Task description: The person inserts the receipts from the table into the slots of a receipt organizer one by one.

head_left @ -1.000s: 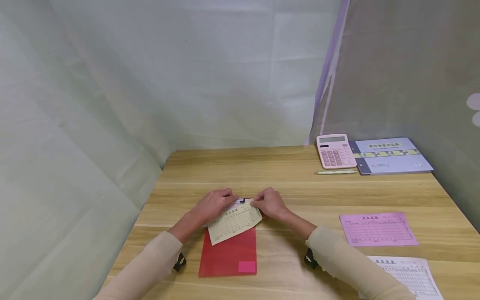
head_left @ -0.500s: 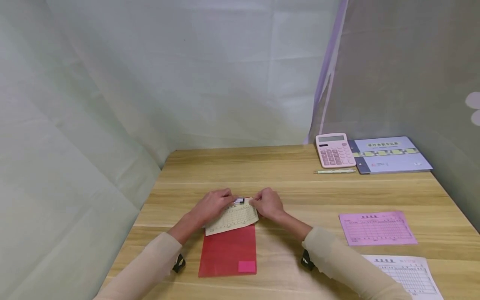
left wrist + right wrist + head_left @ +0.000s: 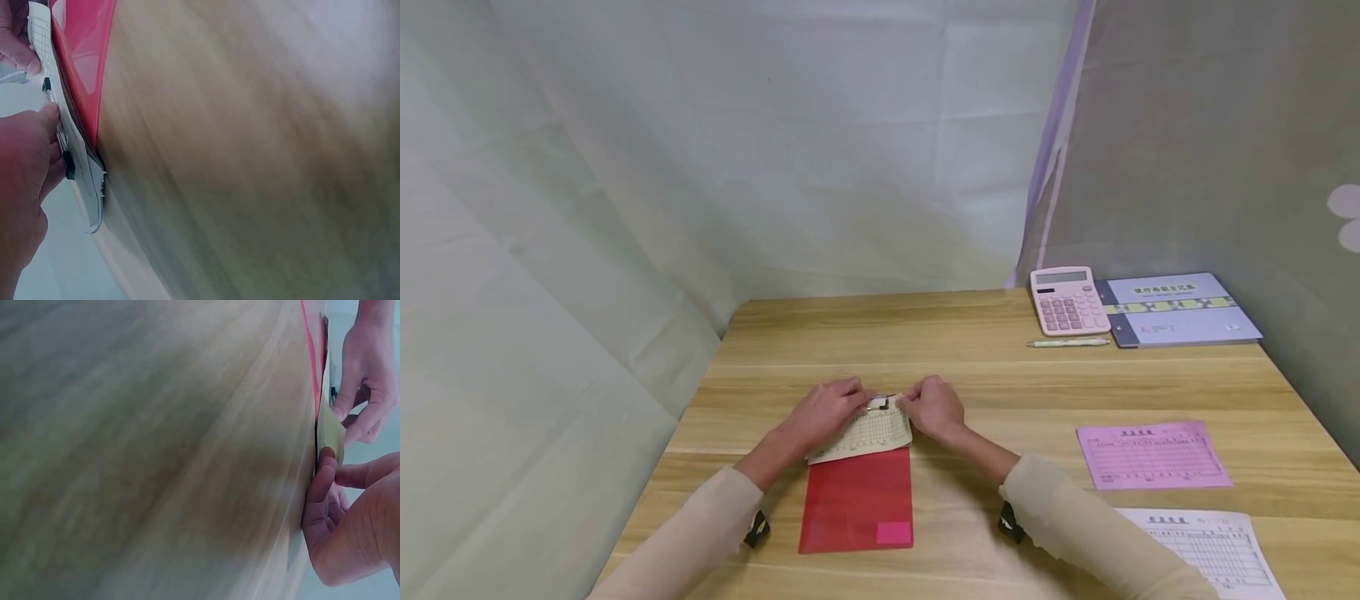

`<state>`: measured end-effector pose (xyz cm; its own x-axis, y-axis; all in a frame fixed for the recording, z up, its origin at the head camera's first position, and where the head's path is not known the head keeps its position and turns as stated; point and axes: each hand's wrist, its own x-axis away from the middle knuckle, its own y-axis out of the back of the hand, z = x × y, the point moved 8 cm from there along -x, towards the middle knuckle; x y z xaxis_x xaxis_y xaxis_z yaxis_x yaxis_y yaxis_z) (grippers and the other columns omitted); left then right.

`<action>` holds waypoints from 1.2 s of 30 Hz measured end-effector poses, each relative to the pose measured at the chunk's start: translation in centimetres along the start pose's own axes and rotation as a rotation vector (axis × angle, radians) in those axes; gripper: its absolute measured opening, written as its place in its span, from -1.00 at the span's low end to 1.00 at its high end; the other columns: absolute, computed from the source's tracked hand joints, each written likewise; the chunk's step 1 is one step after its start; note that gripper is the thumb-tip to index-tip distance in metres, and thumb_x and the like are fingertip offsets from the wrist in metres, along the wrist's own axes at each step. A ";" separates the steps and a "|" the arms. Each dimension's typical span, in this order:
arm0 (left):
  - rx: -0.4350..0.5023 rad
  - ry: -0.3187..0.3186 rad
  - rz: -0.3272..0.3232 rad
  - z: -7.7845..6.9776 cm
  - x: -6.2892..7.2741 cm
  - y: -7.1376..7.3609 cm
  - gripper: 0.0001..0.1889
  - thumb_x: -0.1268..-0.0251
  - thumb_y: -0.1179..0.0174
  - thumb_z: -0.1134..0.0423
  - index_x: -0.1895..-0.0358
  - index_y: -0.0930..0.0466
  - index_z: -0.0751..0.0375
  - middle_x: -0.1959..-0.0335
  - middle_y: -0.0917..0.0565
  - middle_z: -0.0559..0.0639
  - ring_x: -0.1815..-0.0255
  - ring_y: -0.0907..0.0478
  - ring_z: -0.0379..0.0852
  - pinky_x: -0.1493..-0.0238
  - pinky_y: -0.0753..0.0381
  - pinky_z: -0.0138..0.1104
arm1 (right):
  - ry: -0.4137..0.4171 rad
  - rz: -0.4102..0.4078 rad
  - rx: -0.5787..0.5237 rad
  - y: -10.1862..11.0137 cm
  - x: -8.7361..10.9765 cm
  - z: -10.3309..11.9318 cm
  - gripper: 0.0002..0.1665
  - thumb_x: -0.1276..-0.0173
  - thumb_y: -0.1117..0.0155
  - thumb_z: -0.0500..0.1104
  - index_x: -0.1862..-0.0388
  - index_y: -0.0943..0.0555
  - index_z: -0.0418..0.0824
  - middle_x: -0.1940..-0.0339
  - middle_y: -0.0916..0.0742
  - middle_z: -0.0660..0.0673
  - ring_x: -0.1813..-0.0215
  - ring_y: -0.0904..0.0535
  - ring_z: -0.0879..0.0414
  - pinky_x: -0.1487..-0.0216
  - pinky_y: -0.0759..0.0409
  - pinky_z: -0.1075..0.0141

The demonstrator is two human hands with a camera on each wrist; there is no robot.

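A red folder [image 3: 853,492] lies on the wooden table, a pink sticker at its near right corner. Across its far end rests a pale yellow printed slip [image 3: 874,433]. At the folder's far edge is a metal clip [image 3: 878,403] with black ends, seen edge-on in the left wrist view. My left hand [image 3: 827,410] grips the clip, its thumb pressing the clip's bar. With thumb and fingers my right hand [image 3: 936,408] pinches the slip's far right corner. In the right wrist view, the slip [image 3: 331,432] bends up between both hands. The left fingertips are partly hidden.
To the right lie a pink printed slip [image 3: 1153,456] and a white printed slip [image 3: 1213,554], the white one partly behind my right sleeve. A pink calculator [image 3: 1070,302], a pen [image 3: 1067,342] and a blue-grey account book [image 3: 1183,310] sit at the back right.
The yellow slip has moved away from me toward the clip and straightened, uncovering more of the red folder. Both hands keep nearly the same places, the right shifting slightly left.
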<state>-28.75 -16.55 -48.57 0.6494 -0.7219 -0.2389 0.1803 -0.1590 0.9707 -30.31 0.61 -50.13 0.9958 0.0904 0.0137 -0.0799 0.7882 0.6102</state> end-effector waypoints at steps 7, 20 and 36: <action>0.008 0.018 -0.002 0.0 -0.1 0.0 -0.70 -0.55 -0.32 0.23 -0.24 -0.76 0.14 0.24 -0.56 -0.10 0.34 -0.45 -0.25 0.31 -0.57 -0.42 | 0.050 0.204 -0.092 -0.6 -0.5 0.0 -0.61 -0.52 -0.39 -0.16 0.57 -0.73 -0.24 0.80 -0.55 0.01 0.74 -0.40 0.21 0.69 -0.34 0.39; -0.052 -0.080 -0.067 -0.7 -0.1 0.2 -0.72 -0.54 -0.27 0.36 -0.21 -0.75 0.23 0.20 -0.59 -0.01 0.32 -0.54 -0.18 0.33 -0.65 -0.33 | -0.076 0.322 -0.299 -1.4 -0.1 -0.8 -0.64 -0.54 -0.33 -0.27 0.52 -0.69 -0.37 0.75 -0.67 -0.17 0.75 -0.57 0.14 0.69 -0.57 0.33; -0.071 -0.062 -0.022 -0.4 0.1 -0.4 -0.66 -0.58 -0.19 0.39 -0.31 -0.70 0.20 0.17 -0.59 -0.01 0.28 -0.53 -0.18 0.30 -0.66 -0.32 | -0.107 0.252 -0.279 -1.4 0.0 -0.9 -0.72 -0.52 -0.34 -0.26 0.43 -0.76 -0.33 0.73 -0.68 -0.12 0.72 -0.62 0.12 0.69 -0.57 0.32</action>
<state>-28.49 -16.31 -49.00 0.5978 -0.7596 -0.2561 0.2476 -0.1288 0.9603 -30.21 0.05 -51.76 0.9413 0.2500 0.2268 -0.3169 0.8859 0.3387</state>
